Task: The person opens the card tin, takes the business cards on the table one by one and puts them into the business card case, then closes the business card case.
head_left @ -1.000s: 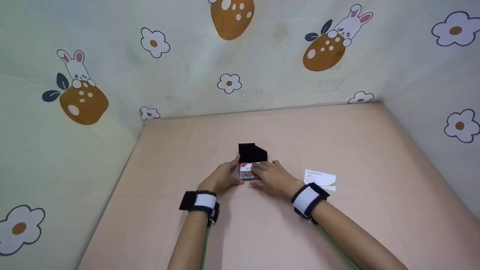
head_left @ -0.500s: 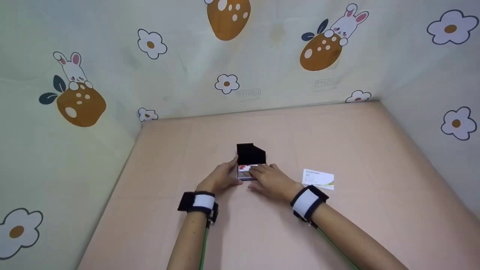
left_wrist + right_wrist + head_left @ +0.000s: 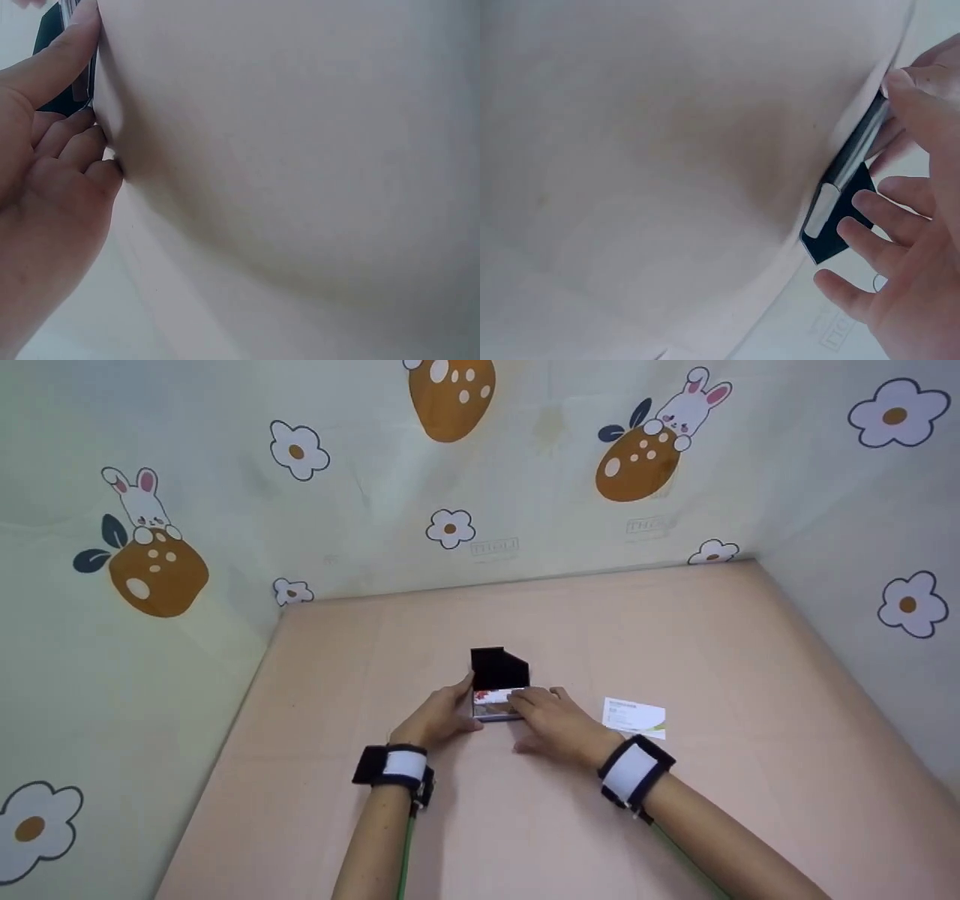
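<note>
A small card case point(image 3: 500, 669) lies on the table with its black flap folded back, away from the person. A glossy picture card point(image 3: 491, 697) with red at one corner lies face up in its near part. My left hand point(image 3: 435, 716) grips the case by its left side, thumb at the near edge and fingers along the side. Over the right side of the case reaches my right hand point(image 3: 562, 727), fingers extended, their tips at the card's right end. In the right wrist view its fingers point(image 3: 877, 247) are spread and loosely bent beside the case point(image 3: 855, 142); whether they touch it is unclear.
A white printed card point(image 3: 636, 717) lies flat on the pink table point(image 3: 360, 660), right of the case and just beyond the right wrist. Patterned sheeting point(image 3: 375, 510) walls the table's back and sides. Each wrist wears a strap with a green cable.
My right hand has drawn a little to the right and toward the person, uncovering more of the picture card. My left hand keeps its grip on the case. The head view has shifted slightly.
</note>
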The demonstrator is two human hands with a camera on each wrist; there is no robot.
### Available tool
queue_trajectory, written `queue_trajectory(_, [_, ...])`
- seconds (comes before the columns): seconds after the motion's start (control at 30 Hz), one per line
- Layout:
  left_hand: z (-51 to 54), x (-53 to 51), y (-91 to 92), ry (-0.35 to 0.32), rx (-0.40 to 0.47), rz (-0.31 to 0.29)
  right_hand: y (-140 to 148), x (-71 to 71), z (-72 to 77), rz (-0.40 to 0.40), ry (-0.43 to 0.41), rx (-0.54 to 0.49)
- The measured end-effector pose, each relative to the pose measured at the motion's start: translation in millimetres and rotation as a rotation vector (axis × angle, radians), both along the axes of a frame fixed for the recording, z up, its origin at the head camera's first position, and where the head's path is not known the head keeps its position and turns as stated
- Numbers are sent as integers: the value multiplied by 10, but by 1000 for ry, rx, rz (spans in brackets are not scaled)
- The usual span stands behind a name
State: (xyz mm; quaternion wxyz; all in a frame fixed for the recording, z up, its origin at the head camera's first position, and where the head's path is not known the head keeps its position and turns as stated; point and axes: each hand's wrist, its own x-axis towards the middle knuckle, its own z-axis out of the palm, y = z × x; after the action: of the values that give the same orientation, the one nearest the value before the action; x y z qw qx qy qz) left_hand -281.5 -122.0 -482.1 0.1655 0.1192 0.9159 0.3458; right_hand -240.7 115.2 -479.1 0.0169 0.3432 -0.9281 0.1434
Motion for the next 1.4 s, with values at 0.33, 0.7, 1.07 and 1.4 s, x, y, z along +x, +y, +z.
queue_trajectory(0.33, [7,-7,-8,-13,2,21,290,15,90,-36,53,2])
queue_trajectory(0.7, [11,-16,7,-27,10,34,614,76,126,-98,34,23])
queue_trajectory(1.07, [-11,7,-5,-21,18,32,888,160,106,-140,60,22])
queue_trajectory(1.4, [-10,14,7,-9,21,7,1121,240,114,-183,70,37])
